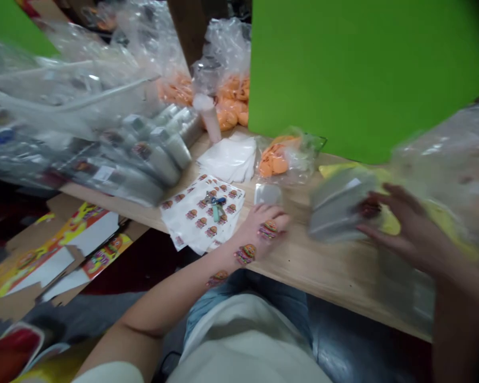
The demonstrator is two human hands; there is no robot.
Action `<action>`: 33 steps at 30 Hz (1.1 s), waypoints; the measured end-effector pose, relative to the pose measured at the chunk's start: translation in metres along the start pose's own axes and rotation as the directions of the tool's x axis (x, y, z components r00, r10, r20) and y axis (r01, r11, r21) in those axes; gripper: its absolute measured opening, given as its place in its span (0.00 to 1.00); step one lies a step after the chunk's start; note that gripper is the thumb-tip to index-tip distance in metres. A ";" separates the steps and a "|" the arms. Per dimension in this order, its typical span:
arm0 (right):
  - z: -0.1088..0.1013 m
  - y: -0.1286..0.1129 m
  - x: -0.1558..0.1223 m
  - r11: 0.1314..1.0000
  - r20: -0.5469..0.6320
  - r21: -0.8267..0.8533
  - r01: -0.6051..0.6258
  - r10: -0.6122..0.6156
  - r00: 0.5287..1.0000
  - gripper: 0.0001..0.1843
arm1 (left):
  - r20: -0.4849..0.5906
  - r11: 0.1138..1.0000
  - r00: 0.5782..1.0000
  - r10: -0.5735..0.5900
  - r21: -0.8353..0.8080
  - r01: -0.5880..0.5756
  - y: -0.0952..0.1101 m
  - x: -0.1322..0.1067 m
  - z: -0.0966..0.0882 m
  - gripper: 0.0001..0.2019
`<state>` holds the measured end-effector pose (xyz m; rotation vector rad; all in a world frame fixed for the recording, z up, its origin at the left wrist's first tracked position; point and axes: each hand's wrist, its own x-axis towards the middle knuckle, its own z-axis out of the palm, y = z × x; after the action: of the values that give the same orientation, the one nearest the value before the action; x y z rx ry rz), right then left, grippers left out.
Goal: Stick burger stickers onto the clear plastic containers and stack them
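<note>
My right hand (411, 229) has its thumb and fingers around the near end of a clear plastic box (331, 207). A burger sticker (370, 207) shows at that end; the box is smeared by motion. My left hand (267, 226) lies on the wooden table, fingers loosely bent and partly hidden, holding nothing that I can see. Burger stickers run along its back and the forearm. Just beyond its fingers is a small clear plastic piece (268, 194). To its left lies a sheet of burger stickers (203, 213) with a keyring (216, 205) on top.
White sheets (231, 157) and a bag of orange pieces (279, 159) lie farther back, near a pale cylinder (208, 117). Clear packages (143, 159) are stacked at left. A green panel (363, 74) stands behind. Plastic bags (451, 170) fill the right; printed cardboard (64, 255) is lower left.
</note>
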<state>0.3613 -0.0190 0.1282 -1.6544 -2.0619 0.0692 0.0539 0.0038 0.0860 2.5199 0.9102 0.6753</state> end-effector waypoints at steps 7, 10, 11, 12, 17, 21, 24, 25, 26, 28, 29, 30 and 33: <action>0.059 -0.144 0.001 0.917 0.049 0.363 0.164 -0.194 0.980 0.09 | 0.067 0.985 0.996 -0.056 0.169 0.044 0.005 -0.005 -0.003 0.11; 0.071 -0.159 0.000 0.864 -0.041 0.500 0.061 -0.046 0.998 0.06 | 0.025 0.979 0.990 -0.136 0.154 0.131 -0.008 -0.011 -0.004 0.13; 0.071 -0.156 -0.001 0.835 -0.060 0.551 -0.010 0.051 0.997 0.06 | -0.011 0.982 0.989 -0.150 0.111 0.151 -0.015 -0.014 -0.004 0.14; 0.071 -0.149 -0.001 0.798 -0.065 0.596 -0.087 0.156 0.986 0.06 | -0.055 0.986 0.986 -0.157 0.047 0.160 -0.023 -0.019 -0.002 0.15; 0.093 -0.108 0.011 0.678 0.236 0.642 -0.359 0.270 0.933 0.18 | -0.081 0.957 0.988 -0.129 -0.272 0.103 -0.057 -0.046 0.026 0.41; 0.128 -0.098 0.022 0.649 0.397 0.660 -0.379 0.128 0.909 0.30 | -0.062 0.938 0.991 -0.122 -0.334 0.095 -0.065 -0.053 0.046 0.40; 0.141 -0.098 0.028 0.642 0.413 0.676 -0.361 0.076 0.908 0.31 | -0.070 0.915 0.989 -0.128 -0.393 0.090 -0.065 -0.050 0.047 0.41; 0.142 -0.097 0.030 0.645 0.422 0.678 -0.354 0.053 0.905 0.31 | -0.069 0.905 0.988 -0.139 -0.414 0.099 -0.064 -0.050 0.046 0.41; 0.142 -0.096 0.032 0.648 0.438 0.677 -0.349 0.026 0.899 0.31 | -0.066 0.895 0.986 -0.153 -0.433 0.110 -0.064 -0.049 0.044 0.40; 0.140 -0.094 0.037 0.659 0.466 0.674 -0.334 -0.028 0.884 0.30 | -0.065 0.872 0.981 -0.183 -0.471 0.131 -0.062 -0.049 0.041 0.37; 0.139 -0.094 0.039 0.668 0.474 0.671 -0.323 -0.050 0.879 0.30 | -0.064 0.862 0.979 -0.193 -0.487 0.138 -0.061 -0.049 0.040 0.36; 0.138 -0.093 0.040 0.676 0.477 0.668 -0.312 -0.067 0.876 0.29 | -0.065 0.853 0.977 -0.203 -0.502 0.144 -0.061 -0.049 0.039 0.35; 0.137 -0.094 0.043 0.699 0.475 0.656 -0.285 -0.089 0.875 0.29 | -0.070 0.827 0.970 -0.235 -0.538 0.161 -0.059 -0.048 0.039 0.31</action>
<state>0.2145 0.0320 0.0543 -1.2955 -1.8591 1.2804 0.0141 0.0068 0.0104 1.8786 0.8687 0.8937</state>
